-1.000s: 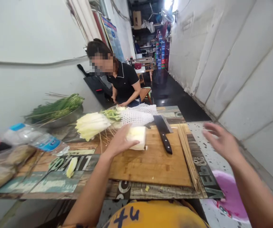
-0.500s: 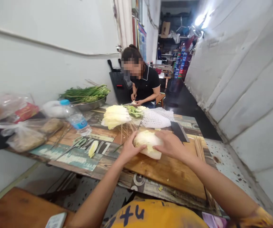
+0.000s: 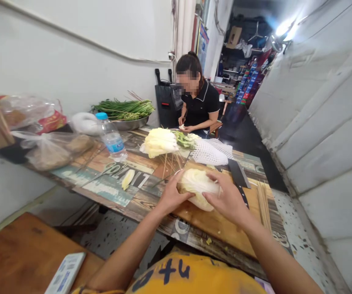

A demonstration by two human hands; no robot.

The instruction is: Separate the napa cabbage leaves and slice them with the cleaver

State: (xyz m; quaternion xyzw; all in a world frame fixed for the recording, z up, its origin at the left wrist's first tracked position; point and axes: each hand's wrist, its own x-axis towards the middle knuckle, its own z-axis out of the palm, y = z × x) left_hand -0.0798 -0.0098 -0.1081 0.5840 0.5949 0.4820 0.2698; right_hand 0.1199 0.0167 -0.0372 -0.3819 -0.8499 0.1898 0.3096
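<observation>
**Pale yellow-white, rounded cabbage piece (image 3: 198, 185) clasped from both sides**

The cabbage piece sits over the ten-o'clock part of a flat brown wooden chopping board (image 3: 208, 222) on the wood-patterned bench (image 3: 148, 200); whether it bears on the board is hidden. The bare left hand (image 3: 173, 193) wraps it at nine o'clock and the bare right hand (image 3: 228, 197) at three, fingers clamped on its flanks, both thumbs on the near face.

It looks moderately heavy: firm at the core, softer and crisp in the outer leaves, probably a little slick if damp. Leaf edges could tear or peel under pinching, so spread palms low round the thick white ribs seem the safer hold.

From the cabbage piece, a black-handled, dark-bladed steel cleaver (image 3: 238, 174) lies at two o'clock, near the right hand; thin tan wooden skewers (image 3: 264, 206) at three; white foam netting (image 3: 210, 152) past twelve.
</observation>
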